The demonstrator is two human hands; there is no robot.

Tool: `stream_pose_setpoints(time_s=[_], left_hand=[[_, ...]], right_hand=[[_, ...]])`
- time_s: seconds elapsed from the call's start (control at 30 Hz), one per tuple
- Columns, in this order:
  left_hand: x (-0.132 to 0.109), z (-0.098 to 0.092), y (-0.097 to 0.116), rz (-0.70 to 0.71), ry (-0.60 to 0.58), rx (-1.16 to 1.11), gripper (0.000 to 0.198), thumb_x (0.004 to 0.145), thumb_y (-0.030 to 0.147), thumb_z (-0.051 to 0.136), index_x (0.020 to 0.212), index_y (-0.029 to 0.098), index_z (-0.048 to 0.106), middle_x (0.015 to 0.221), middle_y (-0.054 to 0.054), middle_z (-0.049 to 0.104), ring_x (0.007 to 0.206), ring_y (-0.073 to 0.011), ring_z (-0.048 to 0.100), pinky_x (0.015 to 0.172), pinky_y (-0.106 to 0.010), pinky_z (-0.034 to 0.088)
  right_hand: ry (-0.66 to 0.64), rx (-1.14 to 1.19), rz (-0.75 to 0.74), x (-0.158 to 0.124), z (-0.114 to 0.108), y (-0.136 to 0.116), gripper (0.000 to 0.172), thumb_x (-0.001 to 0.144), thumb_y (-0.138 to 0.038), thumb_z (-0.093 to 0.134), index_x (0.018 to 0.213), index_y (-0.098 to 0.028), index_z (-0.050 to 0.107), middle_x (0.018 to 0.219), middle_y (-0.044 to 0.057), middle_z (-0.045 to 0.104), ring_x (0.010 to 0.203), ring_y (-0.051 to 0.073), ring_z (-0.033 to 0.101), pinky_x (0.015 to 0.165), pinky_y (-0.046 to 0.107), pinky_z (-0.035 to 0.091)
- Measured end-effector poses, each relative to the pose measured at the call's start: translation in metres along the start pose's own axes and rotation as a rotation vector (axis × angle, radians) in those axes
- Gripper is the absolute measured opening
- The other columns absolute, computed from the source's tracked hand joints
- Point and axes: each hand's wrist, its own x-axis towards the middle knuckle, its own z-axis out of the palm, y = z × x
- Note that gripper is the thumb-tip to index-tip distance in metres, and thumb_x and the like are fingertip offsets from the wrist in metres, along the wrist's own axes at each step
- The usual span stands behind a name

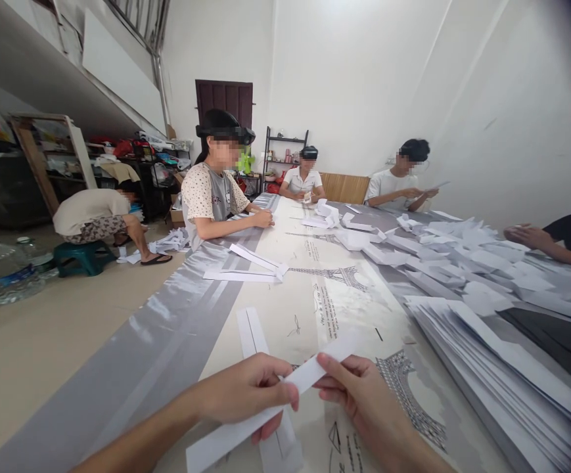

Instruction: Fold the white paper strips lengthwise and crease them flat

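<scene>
My left hand pinches a white paper strip between thumb and fingers. Close by on the right, my right hand grips the same strip near its upper end, thumb on top. The strip slants from lower left to upper right above the table. Beneath it lies another long paper strip with a dark line along its length, partly covered by my left hand. Farther up the table, two joined paper strips form a V shape.
A stack of paper sheets lies at right, with a large heap of folded paper behind it. Several people sit around the printed tablecloth. At left, a person bends over beside a green stool; water bottles stand nearby.
</scene>
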Motion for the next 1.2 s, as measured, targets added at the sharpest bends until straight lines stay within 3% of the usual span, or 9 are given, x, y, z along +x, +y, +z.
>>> stream_pose_setpoints(time_s=[0.23,0.4,0.5,0.6,0.67,0.83,0.97,1.2], left_hand=[[-0.001,-0.005,-0.003,-0.028,-0.078,-0.084,0.044,0.095,0.062,0.053,0.086,0.019,0.059,0.048,0.006,0.051,0.038,-0.0094,0.042,0.044,-0.02,0.037],[-0.001,-0.008,-0.003,-0.048,-0.093,-0.112,0.047,0.093,0.064,0.055,0.084,0.018,0.058,0.047,0.005,0.051,0.037,-0.0091,0.042,0.043,-0.019,0.034],[-0.001,-0.007,-0.004,-0.014,-0.062,-0.145,0.047,0.093,0.064,0.055,0.084,0.018,0.058,0.049,0.004,0.054,0.038,-0.009,0.044,0.045,-0.019,0.037],[0.002,0.0,-0.003,0.015,-0.045,-0.182,0.049,0.092,0.066,0.054,0.084,0.018,0.057,0.048,0.005,0.054,0.037,-0.0086,0.042,0.043,-0.019,0.034],[0.004,0.007,-0.002,0.028,-0.086,-0.187,0.05,0.092,0.067,0.054,0.083,0.018,0.056,0.047,0.006,0.052,0.035,-0.0081,0.04,0.042,-0.019,0.032],[0.005,0.013,0.001,0.011,-0.168,-0.189,0.044,0.092,0.063,0.059,0.085,0.019,0.055,0.048,0.006,0.053,0.037,-0.0094,0.046,0.042,-0.019,0.035],[0.001,-0.004,0.004,-0.01,-0.176,-0.145,0.044,0.089,0.061,0.064,0.08,0.019,0.056,0.053,0.003,0.059,0.041,-0.0113,0.052,0.042,-0.02,0.039],[-0.004,-0.033,0.002,0.03,-0.181,-0.038,0.045,0.098,0.057,0.054,0.078,0.016,0.06,0.055,-0.001,0.064,0.043,-0.0108,0.055,0.048,-0.022,0.044]], right_hand=[[0.2,-0.138,-0.144,0.011,-0.031,-0.016,0.037,0.079,-0.054,0.079,0.072,-0.018,0.079,0.071,0.008,0.072,0.061,0.019,0.061,0.052,0.028,0.049],[0.292,-0.297,-0.31,0.01,-0.036,-0.022,0.052,0.08,-0.058,0.077,0.05,-0.018,0.06,0.044,-0.001,0.049,0.039,0.01,0.04,0.041,0.025,0.036],[0.192,-0.181,-0.295,0.007,-0.028,-0.016,0.058,0.084,-0.064,0.069,0.052,-0.018,0.053,0.047,-0.003,0.045,0.038,0.006,0.034,0.039,0.022,0.029],[-0.128,-0.144,-0.154,0.003,-0.014,-0.001,0.06,0.084,-0.072,0.062,0.063,-0.016,0.059,0.052,-0.002,0.051,0.036,0.006,0.036,0.035,0.021,0.023],[-0.287,-0.269,-0.061,0.0,-0.003,0.009,0.063,0.084,-0.074,0.061,0.06,-0.016,0.058,0.048,-0.002,0.049,0.034,0.007,0.038,0.034,0.021,0.022],[-0.222,-0.502,-0.107,-0.007,0.003,0.009,0.058,0.087,-0.07,0.06,0.061,-0.018,0.056,0.041,-0.007,0.039,0.039,0.007,0.033,0.045,0.024,0.027],[-0.08,-0.513,-0.132,-0.006,-0.011,-0.008,0.054,0.091,-0.064,0.058,0.061,-0.02,0.055,0.044,-0.007,0.036,0.043,0.01,0.032,0.049,0.027,0.026],[-0.026,-0.561,-0.264,-0.005,-0.022,-0.016,0.057,0.096,-0.061,0.055,0.055,-0.021,0.046,0.046,-0.007,0.032,0.048,0.011,0.031,0.056,0.028,0.03]])
